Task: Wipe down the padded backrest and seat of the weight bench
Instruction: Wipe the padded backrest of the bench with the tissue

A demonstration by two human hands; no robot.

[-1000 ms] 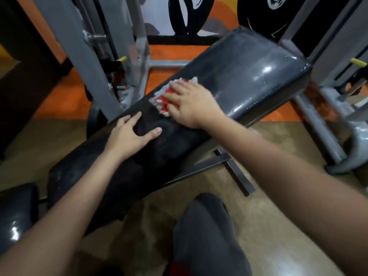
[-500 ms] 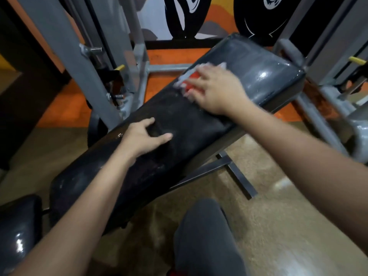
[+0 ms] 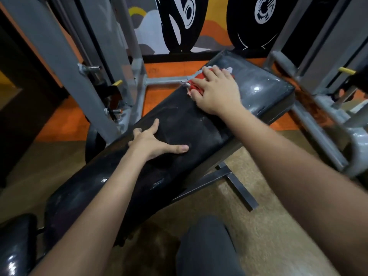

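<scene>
The black padded backrest slopes up from lower left to upper right. Its shiny upper end carries pale wipe streaks. The black seat pad shows at the bottom left corner. My right hand presses a red and white cloth flat against the backrest near its upper end; the hand covers most of the cloth. My left hand rests on the middle of the backrest with fingers spread, holding nothing.
Grey steel uprights with pins stand left of the bench, and a grey frame stands to the right. The bench's dark floor strut juts out below the pad. My grey-clad knee is at the bottom centre.
My right hand has slid the cloth up the backrest from its middle toward the upper end. My left hand stayed on the pad, its fingers spreading a little wider.
</scene>
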